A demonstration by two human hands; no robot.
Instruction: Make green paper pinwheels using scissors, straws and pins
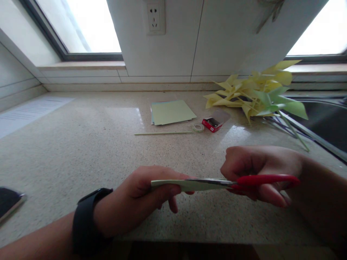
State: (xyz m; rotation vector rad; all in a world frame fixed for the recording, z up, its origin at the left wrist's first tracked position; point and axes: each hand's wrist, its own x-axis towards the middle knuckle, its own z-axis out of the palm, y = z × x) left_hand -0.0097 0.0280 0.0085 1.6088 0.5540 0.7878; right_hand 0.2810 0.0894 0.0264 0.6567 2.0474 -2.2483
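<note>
A pale green sheet of paper [199, 186], seen nearly edge-on, is pinched between the thumb and fingers of my left hand [146, 191]. My right hand [260, 166] grips a pair of scissors [268, 179] by the red handles. The metal blades point left and lie along the paper, their tips close to my left fingers. Whether the blades are fully closed is hard to make out from this angle. Both hands are above the front part of the speckled counter [89, 155].
Beyond my hands lie a stack of coloured paper [173, 112], a thin stick [164, 133], a tape roll [198, 127] and a small red box [213, 124]. Yellow and green paper pinwheels [252, 94] are beside the sink [322, 119]. A phone-like dark object [11, 204] and printed sheet [29, 112] are left.
</note>
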